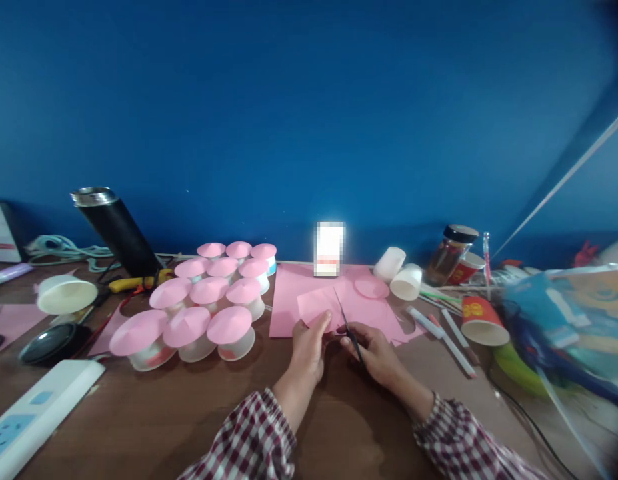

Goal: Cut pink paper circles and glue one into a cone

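My left hand (309, 343) pinches a piece of pink paper (313, 308), thumb on top, above the table's middle. In my right hand (373, 350) is a pair of scissors (345, 317), its blades pointing up and away at the paper's right edge. Whether the blades touch the paper I cannot tell. Beneath lies a larger pink sheet (283, 320), with a pink paper disc (371, 287) at its right. To the left stand several paper cups topped with shallow pink paper cones (231, 325), set in rows.
A phone-like bright screen (329, 250) stands by the blue wall. White cups (407, 281), markers (456, 353), a red paper cup (483, 321) and a lidded jar (451, 253) are on the right. A black flask (119, 233) and a power strip (43, 413) are on the left.
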Tool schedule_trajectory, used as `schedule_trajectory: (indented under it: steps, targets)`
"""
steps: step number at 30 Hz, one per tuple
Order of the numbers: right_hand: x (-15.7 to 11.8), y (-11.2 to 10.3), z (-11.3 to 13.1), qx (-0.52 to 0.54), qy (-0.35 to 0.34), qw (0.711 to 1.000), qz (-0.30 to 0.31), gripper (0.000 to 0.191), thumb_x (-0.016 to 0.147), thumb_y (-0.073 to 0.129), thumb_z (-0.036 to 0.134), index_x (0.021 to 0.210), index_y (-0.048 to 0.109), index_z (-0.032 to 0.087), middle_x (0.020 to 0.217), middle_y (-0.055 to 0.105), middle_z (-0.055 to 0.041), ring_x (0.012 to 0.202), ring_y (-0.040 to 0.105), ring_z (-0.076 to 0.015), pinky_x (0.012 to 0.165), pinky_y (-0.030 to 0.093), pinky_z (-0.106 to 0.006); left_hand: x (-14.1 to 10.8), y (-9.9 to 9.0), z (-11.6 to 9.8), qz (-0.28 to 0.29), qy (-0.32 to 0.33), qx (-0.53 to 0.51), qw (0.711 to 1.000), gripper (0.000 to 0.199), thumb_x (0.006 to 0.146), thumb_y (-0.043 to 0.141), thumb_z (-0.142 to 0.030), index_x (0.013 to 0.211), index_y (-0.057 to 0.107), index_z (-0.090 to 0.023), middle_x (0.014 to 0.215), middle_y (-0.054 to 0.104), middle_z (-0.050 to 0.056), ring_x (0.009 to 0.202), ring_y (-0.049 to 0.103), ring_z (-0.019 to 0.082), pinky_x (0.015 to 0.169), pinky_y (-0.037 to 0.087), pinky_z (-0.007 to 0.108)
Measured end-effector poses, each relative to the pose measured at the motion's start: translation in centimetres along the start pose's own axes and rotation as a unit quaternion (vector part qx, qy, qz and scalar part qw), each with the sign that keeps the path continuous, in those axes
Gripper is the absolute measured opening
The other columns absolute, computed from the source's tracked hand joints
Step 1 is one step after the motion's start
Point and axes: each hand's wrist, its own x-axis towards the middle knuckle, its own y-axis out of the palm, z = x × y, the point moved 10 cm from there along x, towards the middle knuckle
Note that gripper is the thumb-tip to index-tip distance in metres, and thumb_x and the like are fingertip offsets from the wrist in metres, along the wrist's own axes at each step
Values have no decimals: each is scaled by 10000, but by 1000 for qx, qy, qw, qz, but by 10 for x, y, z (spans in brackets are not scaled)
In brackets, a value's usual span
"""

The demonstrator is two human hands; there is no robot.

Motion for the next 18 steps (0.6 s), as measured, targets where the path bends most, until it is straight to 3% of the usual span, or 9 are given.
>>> schedule_trajectory:
  steps: [3,9,18]
  targets:
    - [0,1,2,1,0,1000,2,365,828,588,469,980,646,142,709,641,-24,531,514,-119,496,410,-225,1,3,1,16,-5,-2,1000,273,608,759,-249,720,521,-178,553,562,-18,477,552,130,471,443,242]
    - [-1,3,1,15,-3,1000,15,365,831,589,476,973,649,146,747,647,-32,540,517,-115,503,419,-221,1,-4,1,-19,-6,14,1000,346,598,782,-265,778,502,-172,578,595,-14,517,586,140,483,445,235]
    - [-2,5,0,20,-3,1000,20,378,831,581,490,1000,652,159,715,635,-25,529,507,-120,490,419,-224,3,-7,4,-25,-3,18,1000,368,592,793,-283,788,499,-182,602,605,-3,551,609,166,513,469,267]
